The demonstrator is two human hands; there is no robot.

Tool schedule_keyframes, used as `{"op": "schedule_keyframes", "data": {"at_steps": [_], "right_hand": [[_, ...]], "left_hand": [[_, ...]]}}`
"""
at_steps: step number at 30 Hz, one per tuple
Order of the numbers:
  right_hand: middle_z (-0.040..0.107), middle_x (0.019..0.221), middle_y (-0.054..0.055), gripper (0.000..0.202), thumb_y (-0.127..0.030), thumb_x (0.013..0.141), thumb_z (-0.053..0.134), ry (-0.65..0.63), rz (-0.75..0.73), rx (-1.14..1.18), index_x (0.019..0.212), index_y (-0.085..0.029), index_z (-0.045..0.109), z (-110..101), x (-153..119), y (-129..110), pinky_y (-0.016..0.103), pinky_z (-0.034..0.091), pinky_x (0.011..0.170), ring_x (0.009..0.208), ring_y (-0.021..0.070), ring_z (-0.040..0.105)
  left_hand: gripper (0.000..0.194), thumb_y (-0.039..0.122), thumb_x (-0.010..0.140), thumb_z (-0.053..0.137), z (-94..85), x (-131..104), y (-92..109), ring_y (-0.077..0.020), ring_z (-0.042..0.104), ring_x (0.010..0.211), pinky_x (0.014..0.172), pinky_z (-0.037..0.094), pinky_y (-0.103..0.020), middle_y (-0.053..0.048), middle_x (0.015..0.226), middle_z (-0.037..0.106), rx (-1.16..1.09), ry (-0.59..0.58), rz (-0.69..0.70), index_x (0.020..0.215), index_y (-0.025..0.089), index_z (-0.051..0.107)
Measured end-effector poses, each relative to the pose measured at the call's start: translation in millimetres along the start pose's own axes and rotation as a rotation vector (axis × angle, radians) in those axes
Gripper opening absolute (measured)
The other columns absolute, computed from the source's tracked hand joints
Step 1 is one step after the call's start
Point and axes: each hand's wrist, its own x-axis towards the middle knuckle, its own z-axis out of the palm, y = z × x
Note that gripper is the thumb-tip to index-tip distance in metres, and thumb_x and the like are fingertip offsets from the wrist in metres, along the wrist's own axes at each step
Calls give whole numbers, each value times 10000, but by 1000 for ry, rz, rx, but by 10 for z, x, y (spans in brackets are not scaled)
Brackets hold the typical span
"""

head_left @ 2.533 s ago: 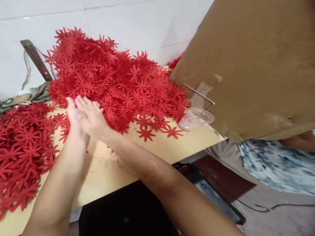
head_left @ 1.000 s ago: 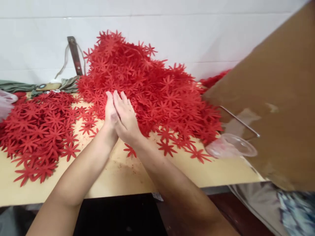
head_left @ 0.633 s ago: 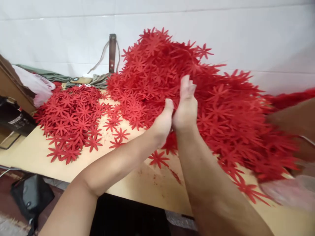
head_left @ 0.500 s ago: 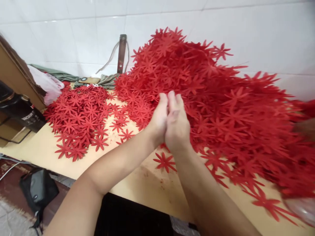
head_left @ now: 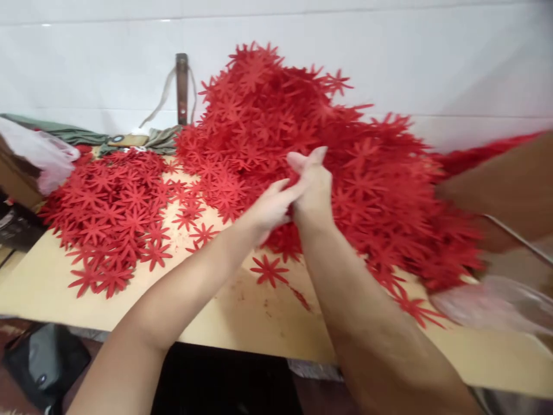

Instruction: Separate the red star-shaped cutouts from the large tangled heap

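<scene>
Left hand (head_left: 268,206) and right hand (head_left: 314,187): touching one another at the front slope of the large heap of red flower cut-outs (head_left: 319,155), the left fingers reaching across to the right hand, the right hand raised with thumb and a fingertip pointing up; whether anything is pinched between them cannot be told, as the hands cover each other. Large heap — tall mound of flat, many-petalled red shapes, piled against the white tiled wall (head_left: 432,57) and spilling forward over the yellow tabletop (head_left: 242,323). Single loose flower (head_left: 269,270): flat on the bare tabletop just below the hands, between the two forearms. Smaller spread of red flowers (head_left: 116,207): lower, flatter layer to the left of the heap, near it at the back. Behind that, along the wall — a green cloth (head_left: 73,135) and an upright dark metal bar (head_left: 182,86) with a cord. Far left: pale plastic bag (head_left: 38,158). Right edge: brown cardboard sheet (head_left: 510,184), blurred, with a clear plastic cup (head_left: 488,302) below it.
</scene>
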Motion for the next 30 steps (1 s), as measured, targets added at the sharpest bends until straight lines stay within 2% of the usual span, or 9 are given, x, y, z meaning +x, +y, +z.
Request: {"op": "schedule_keyframes", "data": {"at_steps": [4,9,13,17,21,24,26,28,30], "right_hand": [[699,1125,163,752,-702,873,178,-23,101,177,961,-144,675,-18,-46,-1,429,470,1029,1096,238,661],[727,1014,128,748,-811,777,275,-127,176,297,915,-185,660,-187,-20,33,386,566,839,983,230,693],[724,911,82,598,-751,673,572,-188,152,260,856,-187,652,-377,-99,34,353,551,848,927,197,686],[692,790,26,504,-594,534,784,-356,120,237,786,-184,633,-469,-257,20,341,540,818,787,163,654],[642,702,-11,361,-452,573,793,-367,84,282,721,-187,597,-427,-320,60,315,524,752,682,127,601],[618,659,-21,262,-374,625,758,-343,102,242,691,-192,582,-371,-333,74,321,517,719,627,120,573],[651,707,-3,157,-299,700,703,-318,79,143,699,-198,584,-399,-358,33,342,521,769,669,136,603],[690,797,28,38,-233,765,637,-280,20,-35,759,-200,619,-546,-383,-46,364,519,820,747,159,635],[712,885,58,66,-202,785,615,-234,-65,-278,831,-193,661,-845,-390,-133,373,507,833,811,178,641]], "left_hand": [[72,166,851,569,-156,111,-6,-91,593,720,905,506,-360,1,791,617,55,16,-53,923,163,565],[145,45,796,559,-236,161,17,-44,577,610,687,502,-215,37,731,599,113,77,-4,893,152,557],[123,68,767,608,-256,198,17,-29,476,480,543,408,-168,79,585,532,235,218,62,804,158,534],[156,0,743,583,-253,226,-40,-31,459,519,576,384,-171,72,578,521,421,224,226,717,142,524],[162,-2,717,593,-246,225,-80,-55,491,622,667,402,-193,53,658,540,607,222,404,700,148,534],[157,30,724,607,-244,216,-74,-68,471,623,673,393,-209,53,661,530,694,242,415,686,162,530],[160,23,730,604,-252,215,-64,-63,455,624,670,386,-204,52,671,533,697,258,387,688,162,537],[155,29,743,603,-278,224,-53,-56,428,600,648,375,-198,58,646,512,680,273,354,697,162,539],[142,54,758,605,-320,248,-44,-53,394,547,609,357,-200,72,588,476,669,289,321,713,167,531]]}}
